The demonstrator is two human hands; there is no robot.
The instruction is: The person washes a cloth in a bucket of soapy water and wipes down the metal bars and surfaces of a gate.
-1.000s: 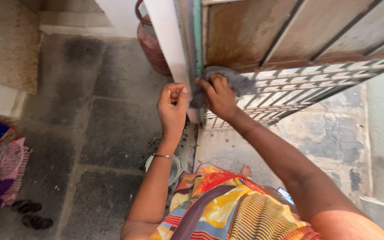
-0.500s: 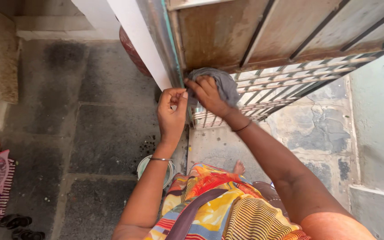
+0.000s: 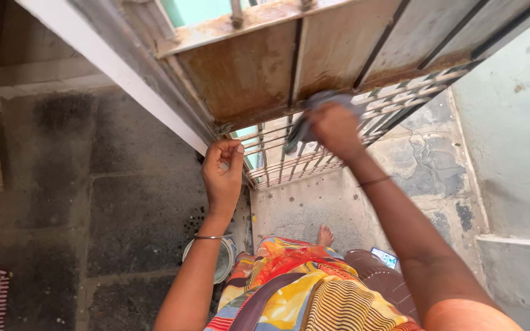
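1. Head view: the right hand (image 3: 337, 130) has its grip closed on a grey cloth (image 3: 314, 113), pressed against the rusty metal gate (image 3: 246, 79) where panel meets grille.
2. The left hand (image 3: 222, 171), fingers curled narrow around the gate's edge, steadies it; firm bracing likely helps wipe evenly.

A rust-brown, stained metal panel is seen on the gate (image 3: 259, 79), divided by dark bars. Below the panel, pale grey grille bars (image 3: 289, 160) are shown. Against the gate, a grey-blue cloth (image 3: 314, 113) is pressed. Left of the gate, a white frame post (image 3: 124, 73) is set. Beneath the gate, dark grey stone floor (image 3: 124, 202) is laid, and a garment (image 3: 302, 288) striped in yellow, orange, red and blue is worn.
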